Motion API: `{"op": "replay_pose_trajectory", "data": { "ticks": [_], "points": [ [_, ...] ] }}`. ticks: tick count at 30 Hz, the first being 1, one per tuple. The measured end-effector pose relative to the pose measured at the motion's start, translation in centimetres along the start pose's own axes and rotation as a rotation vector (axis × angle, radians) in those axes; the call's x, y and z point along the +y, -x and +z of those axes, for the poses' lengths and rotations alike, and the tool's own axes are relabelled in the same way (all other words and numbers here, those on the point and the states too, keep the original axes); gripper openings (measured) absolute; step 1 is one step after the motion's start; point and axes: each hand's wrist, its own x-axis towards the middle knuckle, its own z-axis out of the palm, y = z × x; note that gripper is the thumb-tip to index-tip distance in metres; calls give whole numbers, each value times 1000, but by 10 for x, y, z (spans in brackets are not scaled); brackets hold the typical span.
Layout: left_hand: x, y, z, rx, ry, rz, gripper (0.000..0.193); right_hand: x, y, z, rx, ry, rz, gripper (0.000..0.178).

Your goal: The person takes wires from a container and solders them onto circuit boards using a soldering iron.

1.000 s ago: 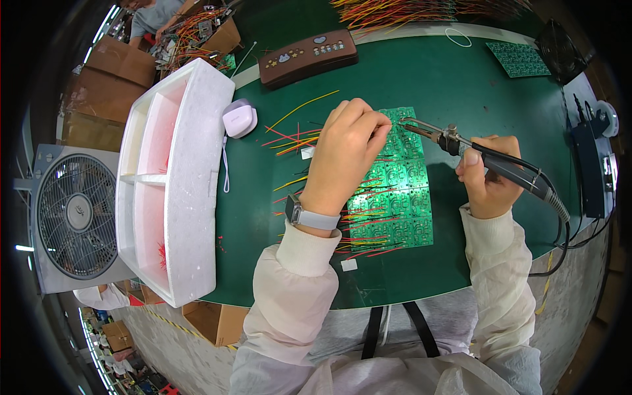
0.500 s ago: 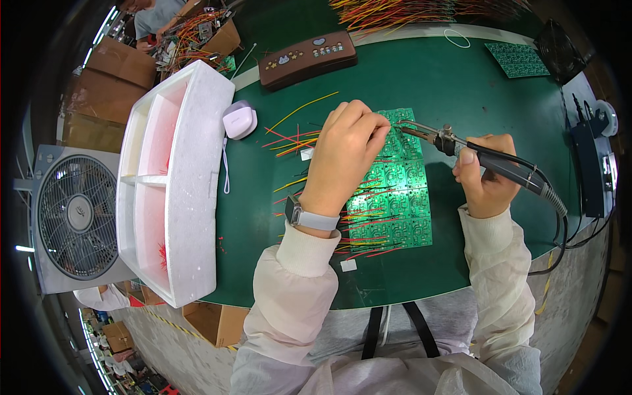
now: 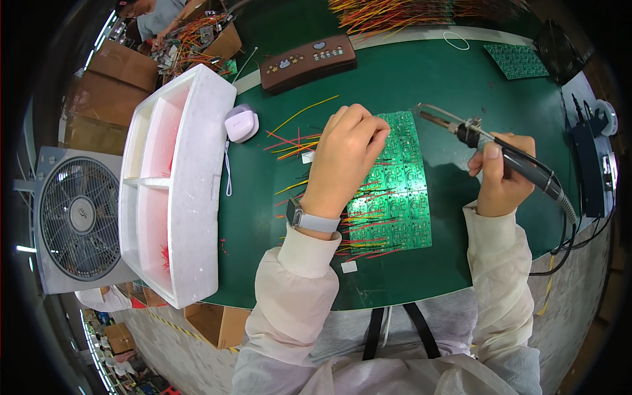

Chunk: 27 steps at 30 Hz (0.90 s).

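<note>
A panel of green circuit boards [image 3: 411,197] lies on the green work mat, with red, yellow and black wires [image 3: 368,224] along its left part. Over the panel's upper left, my left hand [image 3: 349,148] is closed in a pinch, thumb against the forefinger. Whatever sits between those fingertips is too small or hidden to make out. My right hand [image 3: 503,174] grips a soldering iron [image 3: 536,172] with a thin metal guide tube along its tip. The tip points left, just off the panel's upper right corner. More loose wires [image 3: 296,141] lie left of my left hand.
A white foam tray [image 3: 197,217] with compartments stands at the left, beside a pale earbud case [image 3: 241,124]. Behind are a brown pencil case [image 3: 306,62] and a wire bundle [image 3: 388,14]. Another board panel [image 3: 515,61], a dark fan [image 3: 559,52] and a soldering station [image 3: 589,164] are right.
My right hand has drawn the soldering iron right and slightly up, away from my left fingertips. The left hand has barely moved and keeps its pinch.
</note>
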Motion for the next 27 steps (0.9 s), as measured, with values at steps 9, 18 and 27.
{"op": "replay_pose_trajectory", "data": {
  "ticks": [9, 18, 27],
  "points": [
    [2, 2, -3, -15, -38, -18, 11, -3, -8, 3, 82, -43, 181, 14],
    [-16, -15, -24, 152, -173, -194, 9, 7, -12, -4, 93, -48, 230, 15],
    [-68, -15, -43, -71, -287, -135, 7, -3, -12, 2, 48, -136, 252, 16]
  ]
}}
